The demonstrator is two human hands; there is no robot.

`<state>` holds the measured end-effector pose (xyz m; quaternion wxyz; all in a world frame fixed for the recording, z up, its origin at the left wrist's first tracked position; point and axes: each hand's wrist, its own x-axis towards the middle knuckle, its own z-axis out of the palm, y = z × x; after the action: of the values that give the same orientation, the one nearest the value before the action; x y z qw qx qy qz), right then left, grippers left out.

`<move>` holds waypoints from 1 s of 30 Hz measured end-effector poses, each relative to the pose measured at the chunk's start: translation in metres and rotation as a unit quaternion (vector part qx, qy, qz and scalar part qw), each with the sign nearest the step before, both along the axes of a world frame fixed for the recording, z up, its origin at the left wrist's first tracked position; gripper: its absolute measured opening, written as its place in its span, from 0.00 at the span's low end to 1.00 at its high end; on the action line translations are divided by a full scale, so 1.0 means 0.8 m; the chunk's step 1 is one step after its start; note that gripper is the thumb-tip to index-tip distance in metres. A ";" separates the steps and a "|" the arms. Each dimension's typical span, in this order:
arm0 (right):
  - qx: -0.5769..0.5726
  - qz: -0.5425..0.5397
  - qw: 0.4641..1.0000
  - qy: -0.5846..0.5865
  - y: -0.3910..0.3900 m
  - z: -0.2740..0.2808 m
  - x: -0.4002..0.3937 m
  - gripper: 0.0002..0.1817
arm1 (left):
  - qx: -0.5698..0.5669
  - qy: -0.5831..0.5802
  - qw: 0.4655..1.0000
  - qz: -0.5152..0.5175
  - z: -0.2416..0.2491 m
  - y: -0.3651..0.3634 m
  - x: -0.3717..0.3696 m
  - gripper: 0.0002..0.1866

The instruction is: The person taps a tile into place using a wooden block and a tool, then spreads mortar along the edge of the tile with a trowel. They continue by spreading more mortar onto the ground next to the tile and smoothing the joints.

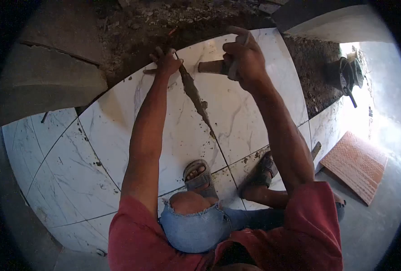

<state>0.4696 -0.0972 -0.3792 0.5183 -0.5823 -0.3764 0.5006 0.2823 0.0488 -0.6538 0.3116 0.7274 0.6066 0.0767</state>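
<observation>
With the left hand (pixel 165 61) spread flat on the far edge of the tile (pixel 187 122) and the right hand (pixel 243 56) gripping a mallet (pixel 214 67) just above it, a hard blow could crack the tile or catch fingers.

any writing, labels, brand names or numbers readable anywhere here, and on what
None: no readable text shows in this view.
The white marble-look tiles carry only grey veining and mortar specks.
The mallet in the right hand shows no marking.
The orange textured tile has a pattern, no letters.
The bucket by the doorway is too glared to tell.
</observation>
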 end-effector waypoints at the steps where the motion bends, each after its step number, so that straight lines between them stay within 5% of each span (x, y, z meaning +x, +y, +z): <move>1: 0.017 -0.030 0.999 0.016 -0.006 0.008 0.000 0.24 | -0.008 -0.006 1.000 0.006 -0.016 0.000 -0.001 0.35; 8: -0.007 0.029 0.998 -0.059 -0.018 0.001 0.015 0.28 | 0.015 -0.055 0.998 -0.005 -0.027 0.010 -0.003 0.35; 10: 0.053 -0.012 0.995 0.088 -0.050 0.027 0.003 0.28 | -0.028 -0.057 0.998 0.016 -0.012 -0.005 -0.004 0.35; 12: 0.049 -0.012 0.993 0.105 -0.064 0.024 0.007 0.28 | -0.076 -0.076 0.993 0.045 -0.022 -0.015 -0.008 0.36; 15: -0.052 0.024 0.998 -0.012 -0.057 0.010 0.013 0.29 | -0.070 -0.006 0.997 0.024 0.009 -0.010 -0.001 0.35; 20: 0.019 0.000 0.997 0.069 -0.092 0.035 0.012 0.28 | -0.096 -0.006 0.994 0.053 0.008 -0.021 -0.001 0.36; 24: -0.055 0.048 0.995 -0.065 -0.094 0.025 0.024 0.29 | -0.044 0.001 0.999 0.023 -0.004 0.000 0.002 0.37; 26: 0.020 0.046 0.994 0.097 -0.111 0.044 0.019 0.27 | -0.055 0.021 0.998 -0.005 0.013 -0.013 -0.005 0.40; 27: 0.004 0.018 0.993 0.114 -0.113 0.042 0.015 0.27 | -0.118 -0.101 0.987 0.030 0.014 -0.016 -0.007 0.41; 28: 0.005 0.014 0.993 0.113 -0.113 0.029 0.020 0.27 | -0.118 -0.100 0.988 0.026 0.018 -0.022 -0.006 0.41; 29: 0.006 0.081 0.996 -0.036 -0.111 0.007 0.030 0.27 | -0.071 -0.089 0.993 0.014 0.017 -0.025 -0.006 0.40; 30: -0.032 0.083 0.996 -0.021 -0.107 0.011 0.031 0.28 | -0.019 -0.080 0.997 0.005 0.033 -0.024 -0.002 0.40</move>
<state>0.4945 -0.1828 -0.3705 0.4479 -0.5760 -0.4179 0.5412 0.2806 0.0295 -0.6275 0.3725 0.7101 0.5844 0.1245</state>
